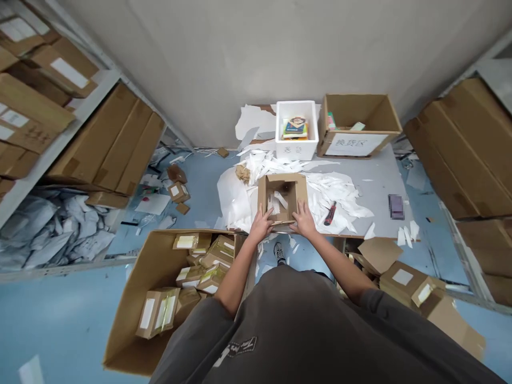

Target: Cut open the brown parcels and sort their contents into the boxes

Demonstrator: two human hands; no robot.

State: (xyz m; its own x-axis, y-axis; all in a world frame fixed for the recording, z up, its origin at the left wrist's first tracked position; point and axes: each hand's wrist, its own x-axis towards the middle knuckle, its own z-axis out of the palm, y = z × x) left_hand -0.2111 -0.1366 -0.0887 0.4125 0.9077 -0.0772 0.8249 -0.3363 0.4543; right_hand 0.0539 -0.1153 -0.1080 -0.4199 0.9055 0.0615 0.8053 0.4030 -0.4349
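Observation:
An opened cardboard box (302, 190) with its flaps spread stands near the front edge of the table, white paper scraps (280, 199) inside it. My left hand (261, 226) grips its near left corner, and my right hand (304, 221) grips the near right corner. White paper strips (334, 191) lie around the box. To the right of my right hand a red and black cutter (330, 213) rests on the paper. Crumpled brown paper (242, 174) lies to the box's left.
Behind stand a white foam bin (296, 149) with booklets and a cardboard carton (357, 144). A large carton (132, 298) of parcels is at the lower left. Opened boxes (404, 277) lie lower right. Shelves (92, 104) flank the table (380, 176).

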